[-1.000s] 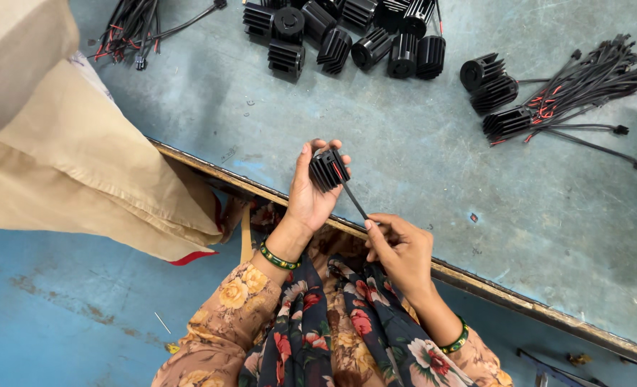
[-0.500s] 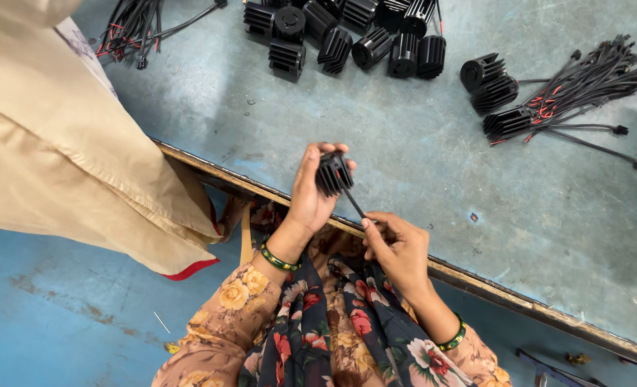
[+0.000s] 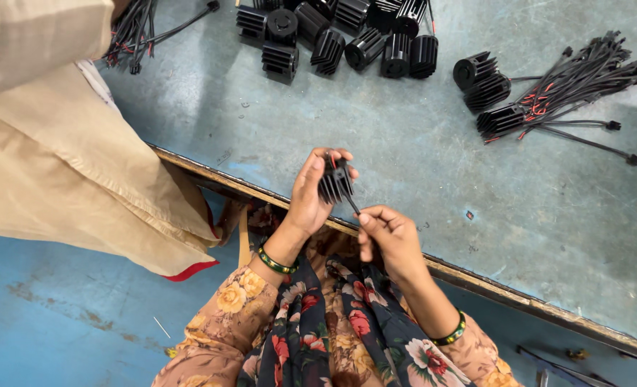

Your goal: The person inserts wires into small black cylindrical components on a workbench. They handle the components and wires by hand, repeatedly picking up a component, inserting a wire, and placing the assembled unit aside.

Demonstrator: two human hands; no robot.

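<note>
The left hand (image 3: 307, 197) holds a black finned part (image 3: 335, 183) upright just above the near edge of the counter (image 3: 433, 150), its fingers (image 3: 341, 156) clamped around the ribbed body from behind and over the top. Compared with a second ago, the part has dropped a little lower and closer to the person's body, and it has turned slightly in the grip, so the fins now face more toward the right hand. The right hand (image 3: 390, 240) has come up to meet it: its fingers (image 3: 367, 218) are pinched together on a thin black wire (image 3: 352, 205) that runs down from the underside of the part to the fingertips. Earlier that hand sat a touch lower and further from the part; now the gap between the two hands is short, and the wire looks taut between them. Judging from this, the work has moved from holding the part up to handling its wire close in.

Beyond the left fingers, well apart, a cluster of similar finned parts (image 3: 347, 39) lies on the counter. Further off, beyond and outward of the right fingers, lies a bundle of black and red wires (image 3: 569, 82) with a few more finned parts beside it. Outward of the left hand, another person's beige garment (image 3: 68, 165) hangs over the counter edge, shifted only slightly.
</note>
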